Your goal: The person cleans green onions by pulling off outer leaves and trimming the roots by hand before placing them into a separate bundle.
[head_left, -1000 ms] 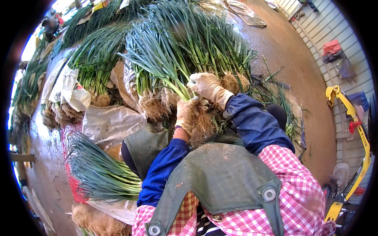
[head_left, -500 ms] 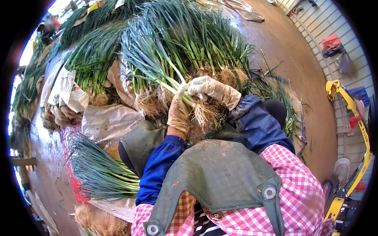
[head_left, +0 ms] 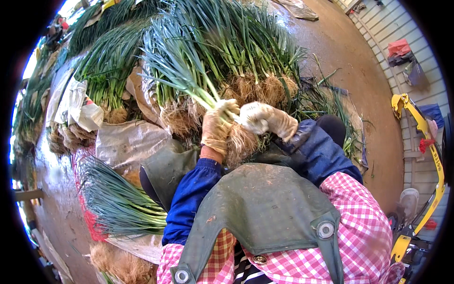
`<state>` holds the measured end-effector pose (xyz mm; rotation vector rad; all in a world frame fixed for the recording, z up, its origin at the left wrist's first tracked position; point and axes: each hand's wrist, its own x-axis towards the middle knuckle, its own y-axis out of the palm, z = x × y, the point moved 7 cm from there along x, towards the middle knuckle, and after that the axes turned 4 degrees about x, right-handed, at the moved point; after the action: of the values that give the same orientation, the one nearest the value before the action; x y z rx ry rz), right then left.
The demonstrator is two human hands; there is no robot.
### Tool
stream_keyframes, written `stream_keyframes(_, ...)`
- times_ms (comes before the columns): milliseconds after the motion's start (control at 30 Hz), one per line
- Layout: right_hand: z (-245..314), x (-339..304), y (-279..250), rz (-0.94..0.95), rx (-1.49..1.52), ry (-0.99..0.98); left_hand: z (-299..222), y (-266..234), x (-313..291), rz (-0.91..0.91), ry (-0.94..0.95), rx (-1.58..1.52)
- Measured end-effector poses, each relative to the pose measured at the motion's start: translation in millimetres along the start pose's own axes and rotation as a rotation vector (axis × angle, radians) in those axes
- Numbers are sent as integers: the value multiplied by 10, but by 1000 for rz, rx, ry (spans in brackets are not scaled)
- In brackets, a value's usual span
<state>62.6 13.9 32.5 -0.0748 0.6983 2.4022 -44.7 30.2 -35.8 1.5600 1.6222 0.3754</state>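
My left hand (head_left: 216, 125), in a soiled cream glove, is wrapped round the pale lower stems of a few green onions (head_left: 204, 98). Their leaves point up and away to the left, over the larger heap. Just right of the stems, close to the root end, my right hand (head_left: 268, 120) is curled, in the same kind of glove. Whether anything is pinched in its fingers is hidden. Stringy tan roots (head_left: 240, 144) hang below both hands. Beyond them lies a big heap of green onions (head_left: 241, 52), root ends toward me.
A pile of dark-leaved green onions (head_left: 120, 201) lies on red netting at the lower left. More bundles (head_left: 111, 71) stand further left beside white sacks (head_left: 78, 106). Loose leaves (head_left: 333, 102) are strewn at right. A yellow metal arm (head_left: 437, 163) stands by the panelled wall.
My right hand has moved slightly right and down, away from the stems, and its fingers have curled in. My left hand still grips the green onions, its fingers now wrapped further round.
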Motion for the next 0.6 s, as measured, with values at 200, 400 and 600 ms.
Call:
stream_keyframes(200,-13,-428,413,48,-567,319,-130,-59,160,69,73,3)
stream_keyframes(400,466,-181,-323,-577,-1284,50,-283,-76,33,-66,134,34)
stream_keyframes(600,69,370,-208,-396,-1600,-235,-308,-75,-43,117,173,-1)
